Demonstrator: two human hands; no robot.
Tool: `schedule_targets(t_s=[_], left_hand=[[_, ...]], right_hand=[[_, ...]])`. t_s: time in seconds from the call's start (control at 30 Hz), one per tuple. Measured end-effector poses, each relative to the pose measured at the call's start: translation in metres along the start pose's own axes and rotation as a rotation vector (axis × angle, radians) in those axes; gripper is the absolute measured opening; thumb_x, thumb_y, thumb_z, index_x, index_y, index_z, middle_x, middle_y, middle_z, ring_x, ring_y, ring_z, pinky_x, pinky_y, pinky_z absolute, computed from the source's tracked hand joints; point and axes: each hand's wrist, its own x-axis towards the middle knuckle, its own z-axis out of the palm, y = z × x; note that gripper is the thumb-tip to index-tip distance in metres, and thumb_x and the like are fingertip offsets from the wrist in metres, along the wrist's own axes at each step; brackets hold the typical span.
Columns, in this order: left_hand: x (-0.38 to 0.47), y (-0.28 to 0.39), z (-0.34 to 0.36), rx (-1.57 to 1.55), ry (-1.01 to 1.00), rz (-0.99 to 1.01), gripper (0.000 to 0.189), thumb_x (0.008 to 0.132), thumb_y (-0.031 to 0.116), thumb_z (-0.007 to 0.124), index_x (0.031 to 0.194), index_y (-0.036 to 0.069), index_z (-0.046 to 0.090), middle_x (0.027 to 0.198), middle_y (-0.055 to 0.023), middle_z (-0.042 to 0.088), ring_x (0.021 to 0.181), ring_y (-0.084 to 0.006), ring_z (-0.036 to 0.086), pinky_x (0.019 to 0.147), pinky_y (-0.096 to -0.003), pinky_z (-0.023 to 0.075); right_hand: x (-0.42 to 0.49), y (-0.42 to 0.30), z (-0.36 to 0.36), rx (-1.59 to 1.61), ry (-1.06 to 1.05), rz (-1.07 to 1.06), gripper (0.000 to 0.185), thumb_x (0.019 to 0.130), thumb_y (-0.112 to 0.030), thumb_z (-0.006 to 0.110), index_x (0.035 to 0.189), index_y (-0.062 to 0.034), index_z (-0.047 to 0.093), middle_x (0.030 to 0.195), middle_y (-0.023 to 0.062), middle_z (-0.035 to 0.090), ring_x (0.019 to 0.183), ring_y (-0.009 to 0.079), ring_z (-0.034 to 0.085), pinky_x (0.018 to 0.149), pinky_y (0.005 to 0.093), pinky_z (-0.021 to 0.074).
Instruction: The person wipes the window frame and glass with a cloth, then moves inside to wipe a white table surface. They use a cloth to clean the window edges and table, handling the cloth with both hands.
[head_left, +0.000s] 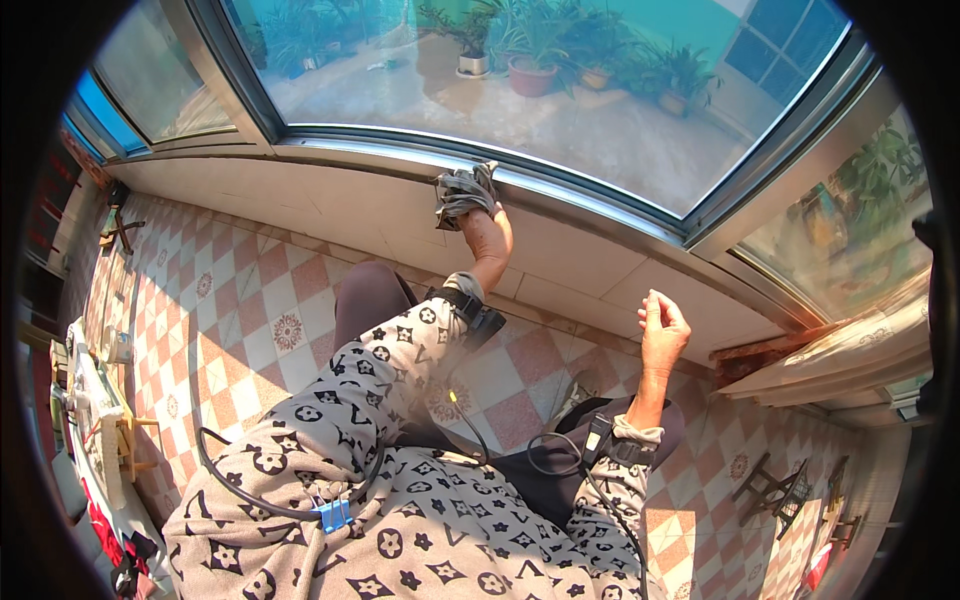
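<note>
My left hand grips a crumpled grey cloth, which lies against the lower metal rail of a large window frame. Part of the fingers is hidden by the cloth's folds. To the right, my right hand is raised above my right knee, before the pale wall under the window. Its fingers are curled in with the thumb against them, and nothing shows in it. Both wrists wear black straps with small devices, and cables run from them along the patterned sleeves.
Potted plants stand beyond the glass. A gathered curtain hangs at the right, near a reddish ledge. On the tiled floor are a dark folding stool at the lower right and a cluttered table at the left.
</note>
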Motion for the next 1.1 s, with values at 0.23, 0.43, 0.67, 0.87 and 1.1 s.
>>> schedule_targets(t_s=[0.23,0.43,0.67,0.87,1.1], left_hand=[[-0.095,0.056,0.037,-0.037,-0.240,0.078,0.044,0.082,0.016,0.066,0.120,-0.003,0.057,0.126,-0.0275,0.051,0.115,-0.0418,0.048,0.098,-0.0459,0.0391],[-0.116,0.092,0.033,-0.152,-0.559,-0.186,0.046,0.071,0.009,0.063,0.116,0.000,0.062,0.095,-0.0246,0.068,0.092,-0.0382,0.067,0.081,-0.0400,0.0519],[-0.059,0.048,0.009,-0.348,-0.316,-0.272,0.028,0.076,0.006,0.061,0.103,-0.002,0.063,0.094,-0.0205,0.069,0.090,-0.0325,0.068,0.081,-0.0382,0.0506],[0.032,-0.041,-0.037,-0.343,0.056,-0.016,0.026,0.085,0.001,0.061,0.111,-0.002,0.057,0.105,-0.0131,0.065,0.096,-0.0236,0.061,0.088,-0.0338,0.0459],[0.112,-0.122,-0.049,-1.631,-0.035,-0.391,0.035,0.096,0.037,0.048,0.112,0.008,0.057,0.105,-0.0075,0.060,0.085,-0.0218,0.058,0.078,-0.0363,0.0503]], right_hand=[[0.000,-0.002,-0.010,0.046,0.059,0.043,0.022,0.091,-0.016,0.066,0.105,0.0003,0.070,0.087,0.0033,0.069,0.071,0.0090,0.064,0.060,0.0207,0.0494],[0.003,0.005,-0.008,0.002,0.047,0.022,0.020,0.093,-0.018,0.065,0.105,-0.0025,0.070,0.087,0.0051,0.070,0.071,0.0097,0.065,0.061,0.0219,0.0516],[0.002,0.004,-0.002,-0.023,0.023,0.029,0.019,0.093,-0.018,0.065,0.105,-0.0030,0.071,0.086,0.0054,0.070,0.070,0.0093,0.064,0.060,0.0219,0.0514],[-0.002,-0.001,0.003,-0.033,0.004,0.013,0.023,0.091,-0.018,0.067,0.104,0.0004,0.070,0.085,0.0052,0.069,0.071,0.0110,0.065,0.063,0.0229,0.0512],[-0.005,0.000,0.009,-0.054,-0.008,-0.067,0.019,0.092,-0.017,0.067,0.103,-0.0020,0.071,0.083,0.0049,0.070,0.069,0.0088,0.064,0.059,0.0212,0.0504]])
